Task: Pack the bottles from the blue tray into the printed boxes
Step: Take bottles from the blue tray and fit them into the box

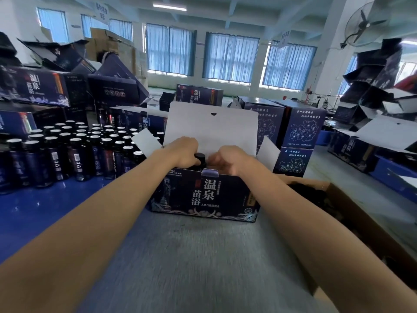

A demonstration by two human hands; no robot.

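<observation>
An open printed box (pixel 204 196), dark blue with white characters, stands in front of me with its white lid (pixel 212 129) raised. My left hand (pixel 184 152) reaches into the box and grips a dark bottle (pixel 200 159) by its black cap. My right hand (pixel 224 161) is also inside the box's opening, fingers curled beside that bottle; what it holds is hidden. Several more dark bottles (pixel 74 152) with silver-rimmed caps stand packed together on the blue tray (pixel 33 211) at the left.
Stacks of printed boxes (pixel 33 86) rise behind the bottles at left, and closed ones (pixel 300 129) stand behind the open box. A brown carton (pixel 352 213) with dark contents lies at right. Open boxes (pixel 370 91) pile up at far right. The grey tabletop (pixel 198 256) lies in front.
</observation>
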